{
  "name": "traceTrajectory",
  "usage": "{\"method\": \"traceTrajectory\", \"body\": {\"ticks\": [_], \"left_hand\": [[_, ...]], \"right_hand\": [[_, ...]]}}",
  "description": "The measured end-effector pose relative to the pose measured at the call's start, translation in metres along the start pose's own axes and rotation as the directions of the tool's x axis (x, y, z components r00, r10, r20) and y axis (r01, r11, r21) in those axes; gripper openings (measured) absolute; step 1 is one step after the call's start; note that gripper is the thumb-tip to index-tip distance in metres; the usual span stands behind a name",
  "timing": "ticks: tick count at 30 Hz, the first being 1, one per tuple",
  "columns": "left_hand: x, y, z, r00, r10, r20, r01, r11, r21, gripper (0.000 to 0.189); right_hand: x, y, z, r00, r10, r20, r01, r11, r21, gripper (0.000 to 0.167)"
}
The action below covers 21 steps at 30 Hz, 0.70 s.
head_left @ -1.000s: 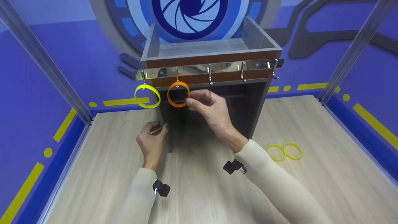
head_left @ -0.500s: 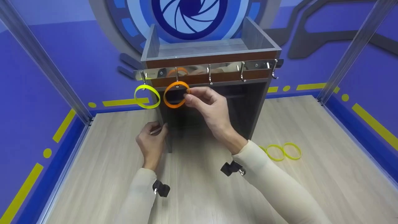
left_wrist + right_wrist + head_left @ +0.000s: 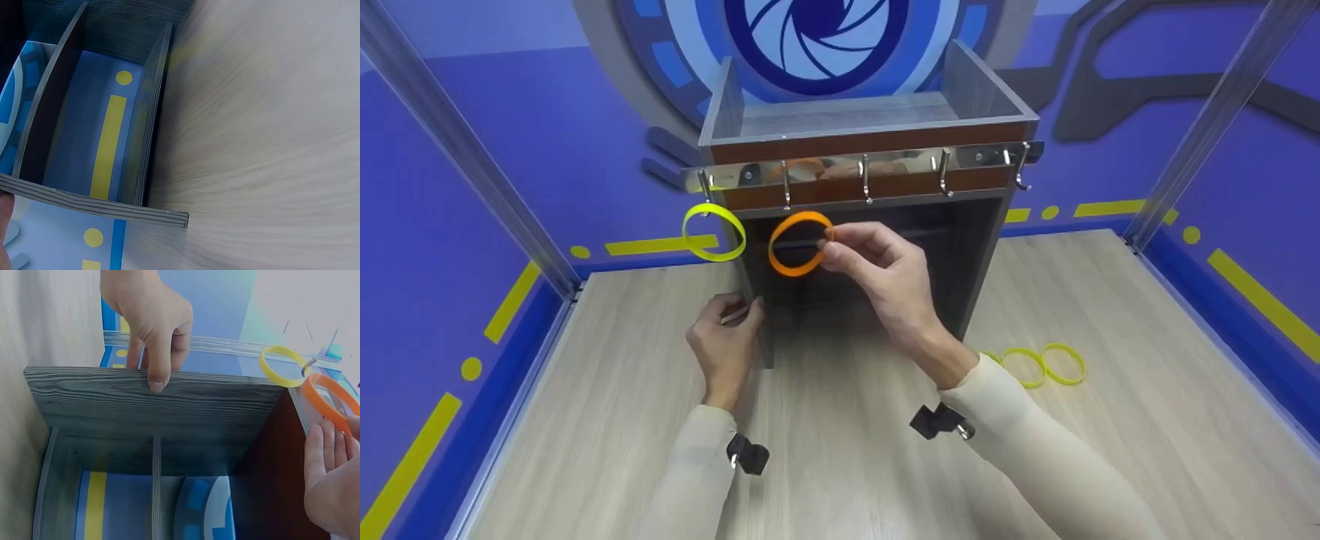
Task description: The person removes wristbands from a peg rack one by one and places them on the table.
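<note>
My right hand (image 3: pixel 894 281) pinches an orange silicone wristband (image 3: pixel 793 273) by its right edge, between thumb and fingertips. This band is held up just below and in front of the second hook (image 3: pixel 787 187) from the left, whose tip shows above it. A yellow wristband (image 3: pixel 715 257) hangs from the leftmost hook (image 3: pixel 704 184). Low on the left, my left hand (image 3: pixel 725 334) grips the front edge of the cabinet's side panel (image 3: pixel 214 391); in the right wrist view its thumb lies on the inner face and its fingers go behind. Only a fingertip shows in the left wrist view.
A metal hook rail (image 3: pixel 915 161) crosses the front of the grey wooden cabinet (image 3: pixel 877 112), with bare hooks to the right. On the wooden table (image 3: pixel 840 450), several yellow wristbands (image 3: pixel 1065 381) lie at right, one partly behind my right sleeve. Blue walls surround the table.
The orange wristband first shifted slightly left at the second hook, then moved down, right and away from it with my right hand. The left hand and the hanging yellow wristband stayed put.
</note>
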<state>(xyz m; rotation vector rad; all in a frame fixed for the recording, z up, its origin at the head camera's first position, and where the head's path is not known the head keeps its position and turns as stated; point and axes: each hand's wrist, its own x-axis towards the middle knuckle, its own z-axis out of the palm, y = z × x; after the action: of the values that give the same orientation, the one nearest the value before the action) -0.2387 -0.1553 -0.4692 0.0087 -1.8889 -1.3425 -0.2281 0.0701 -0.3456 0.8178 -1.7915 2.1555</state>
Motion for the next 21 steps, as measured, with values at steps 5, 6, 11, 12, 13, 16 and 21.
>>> {"method": "traceTrajectory", "body": {"ticks": [5, 6, 11, 12, 13, 16, 21], "left_hand": [[0.000, 0.000, 0.001, 1.000, 0.012, -0.006, -0.012, 1.000, -0.006, 0.015], [0.000, 0.000, 0.001, 1.000, 0.011, -0.007, -0.012, 1.000, -0.010, 0.015], [0.000, -0.001, 0.001, 1.000, -0.006, -0.010, 0.006, 1.000, -0.015, 0.016], [0.000, -0.001, 0.001, 1.000, -0.012, -0.008, 0.012, 1.000, -0.016, 0.016], [0.000, 0.000, 0.001, 1.000, -0.017, -0.005, 0.017, 1.000, -0.016, 0.015], [-0.001, 0.001, 0.001, 1.000, -0.029, 0.000, 0.029, 0.999, -0.019, 0.015], [0.000, 0.001, 0.001, 0.999, -0.036, -0.002, 0.036, 0.999, -0.025, 0.015]], "right_hand": [[-0.009, 0.001, -0.014, 1.000, 0.002, 0.008, -0.001, 1.000, -0.022, 0.022], [-0.011, 0.001, -0.017, 1.000, 0.005, 0.007, -0.005, 1.000, -0.025, 0.021], [-0.019, 0.004, -0.033, 0.999, 0.041, -0.004, -0.041, 0.998, -0.044, 0.021], [-0.021, 0.004, -0.037, 0.999, 0.050, -0.010, -0.050, 0.998, -0.048, 0.021], [-0.023, 0.005, -0.040, 0.998, 0.059, -0.019, -0.060, 0.997, -0.052, 0.022], [-0.030, 0.008, -0.051, 0.995, 0.084, -0.044, -0.087, 0.995, -0.057, 0.022], [-0.040, 0.011, -0.067, 0.987, 0.134, -0.084, -0.140, 0.987, -0.072, 0.023]]}}
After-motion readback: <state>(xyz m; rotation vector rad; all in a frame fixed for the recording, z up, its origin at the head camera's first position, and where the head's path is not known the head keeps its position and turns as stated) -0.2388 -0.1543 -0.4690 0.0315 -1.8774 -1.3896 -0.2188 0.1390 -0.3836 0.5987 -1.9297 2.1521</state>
